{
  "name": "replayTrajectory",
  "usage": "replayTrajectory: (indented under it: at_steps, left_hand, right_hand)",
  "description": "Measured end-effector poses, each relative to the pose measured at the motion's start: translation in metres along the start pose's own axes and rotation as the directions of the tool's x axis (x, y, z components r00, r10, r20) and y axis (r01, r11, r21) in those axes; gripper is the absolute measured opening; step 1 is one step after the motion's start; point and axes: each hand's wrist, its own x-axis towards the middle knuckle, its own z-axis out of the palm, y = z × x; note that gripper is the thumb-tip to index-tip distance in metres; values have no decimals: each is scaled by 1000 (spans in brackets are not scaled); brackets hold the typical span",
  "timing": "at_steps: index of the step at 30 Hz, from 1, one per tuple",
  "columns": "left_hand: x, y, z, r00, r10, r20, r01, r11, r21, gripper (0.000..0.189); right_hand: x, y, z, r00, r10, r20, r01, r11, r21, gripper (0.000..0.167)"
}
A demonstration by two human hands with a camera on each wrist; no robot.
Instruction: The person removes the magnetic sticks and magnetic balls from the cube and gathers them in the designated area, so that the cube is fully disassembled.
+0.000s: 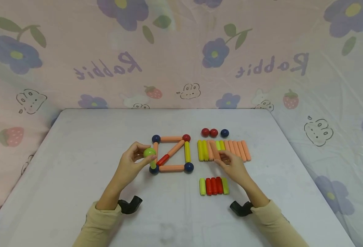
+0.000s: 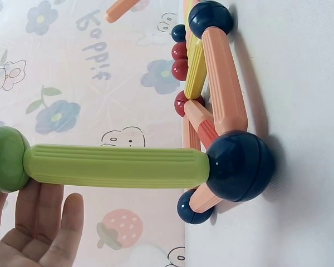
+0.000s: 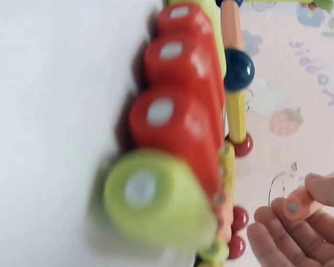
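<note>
My left hand (image 1: 131,160) pinches a green ball (image 1: 149,152) atop an upright green magnetic rod (image 2: 117,165). That rod's lower end meets the dark blue ball (image 2: 240,166) at the near left corner of a flat frame. Orange rods (image 1: 172,168) and a yellow rod (image 1: 187,152) make the frame's sides, with balls at its corners; an orange rod and a short red rod (image 1: 163,160) cross it diagonally. At the right, my right hand (image 1: 234,168) holds an orange rod (image 1: 214,150) between thumb and fingers, above a row of rods. One metal-tipped end shows in the right wrist view.
Yellow, green and orange rods (image 1: 240,151) lie side by side right of the frame. Behind them sit two red balls (image 1: 205,132) and a blue ball (image 1: 224,133). A shorter row of red rods (image 1: 213,186) and green ones lies nearer. A printed curtain (image 1: 175,51) hangs behind the table.
</note>
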Motion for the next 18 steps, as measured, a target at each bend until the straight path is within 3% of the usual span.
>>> replayTrajectory:
  at_steps: [6, 13, 18]
  left_hand:
    - [0, 0, 0, 1000, 4, 2, -4, 1000, 2, 33]
    - [0, -1, 0, 1000, 0, 5, 0, 1000, 3, 34]
    - [0, -2, 0, 1000, 7, -1, -7, 1000, 4, 34]
  right_hand:
    - [-2, 17, -18, 997, 12, -76, -16, 999, -52, 31]
    - [-7, 35, -42, 975, 132, -179, -152, 983, -104, 37]
    - [-8, 47, -56, 959, 200, -199, -226, 967, -119, 38]
